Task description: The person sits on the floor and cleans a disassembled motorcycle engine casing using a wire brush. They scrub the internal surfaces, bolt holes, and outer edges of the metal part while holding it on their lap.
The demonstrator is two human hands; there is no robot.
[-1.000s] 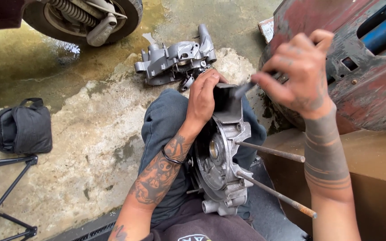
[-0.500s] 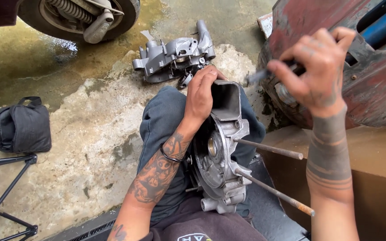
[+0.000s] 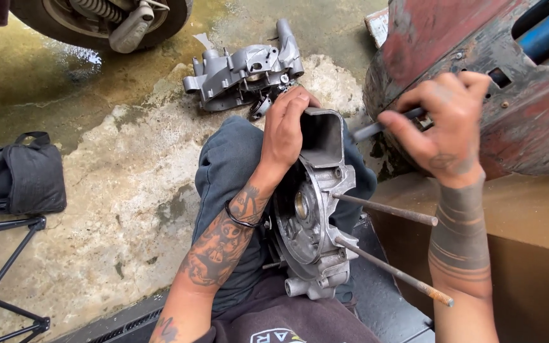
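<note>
While the left hand (image 3: 287,130) clamps the top of the casing (image 3: 312,216) — propped on the lap, two studs (image 3: 386,209) jutting right — the right hand (image 3: 443,127) pinches a metal tool (image 3: 376,129) beside it.

The engine case (image 3: 312,222) on the lap is cast metal, grey and matt, with two thin steel rods (image 3: 389,209) that show rust at the tips. The floor (image 3: 115,209) is rough concrete, wet and stained, and the bag (image 3: 20,181) is black matt cloth. The red metal body (image 3: 509,95) has worn, scratched paint.
</note>
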